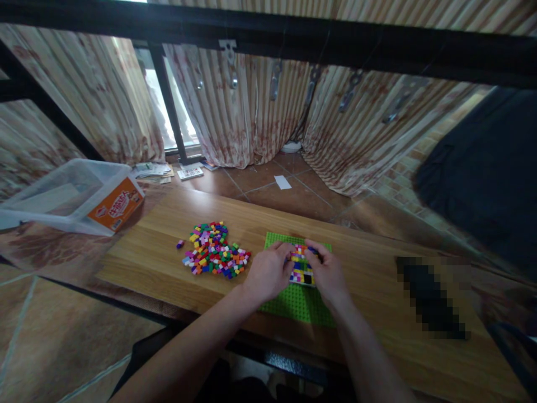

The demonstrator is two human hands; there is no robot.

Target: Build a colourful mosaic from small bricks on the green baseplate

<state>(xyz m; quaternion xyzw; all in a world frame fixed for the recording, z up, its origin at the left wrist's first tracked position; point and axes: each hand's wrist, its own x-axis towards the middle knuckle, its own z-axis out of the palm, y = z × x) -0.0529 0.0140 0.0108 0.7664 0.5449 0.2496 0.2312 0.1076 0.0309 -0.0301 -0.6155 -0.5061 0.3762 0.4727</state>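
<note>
A green studded baseplate lies on the wooden table, partly covered by my hands. Over its middle is a small block built of toy bricks in yellow, pink, purple, orange and white, with one black patch near its front edge. My left hand grips the block's left side, fingers curled in at the far corner. From the right, my right hand closes on the opposite side, its fingertips on the top and far edge. A pile of loose multicoloured toy bricks lies left of my left hand.
A clear plastic bin with an orange label stands at the far left. A blurred-out dark object lies on the table at right. Papers and striped curtains are beyond, and a dark metal bar crosses above.
</note>
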